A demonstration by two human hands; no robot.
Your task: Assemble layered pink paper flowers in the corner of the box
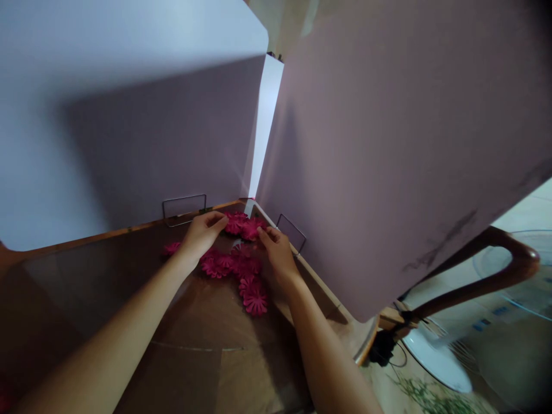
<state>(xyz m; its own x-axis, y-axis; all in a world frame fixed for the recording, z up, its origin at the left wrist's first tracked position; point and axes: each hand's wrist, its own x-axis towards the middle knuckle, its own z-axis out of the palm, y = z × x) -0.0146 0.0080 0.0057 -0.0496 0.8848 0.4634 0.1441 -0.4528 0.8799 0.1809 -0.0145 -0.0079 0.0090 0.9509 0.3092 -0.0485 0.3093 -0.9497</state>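
My left hand [203,233] is closed in a pinch at the left edge of a bright pink petalled flower [236,223]. Opposite it, the thumb and fingers of my right hand [278,248] pinch the edge of another pink flower [250,229] of the same cluster. Several more pink flowers [230,261] lie below and between my hands, overlapping one another. A lone flower [255,300] ends the row nearest me, and part of another flower [172,248] shows left of my left wrist. Whether the flowers are joined is hard to see.
Two large pale panels, a left panel [164,132] and a right panel [388,126], stand at an angle behind the brown tabletop [185,339]. Wire stands [184,198] hold their feet. A curved wooden chair part [478,287] and a fan [440,359] are at the right.
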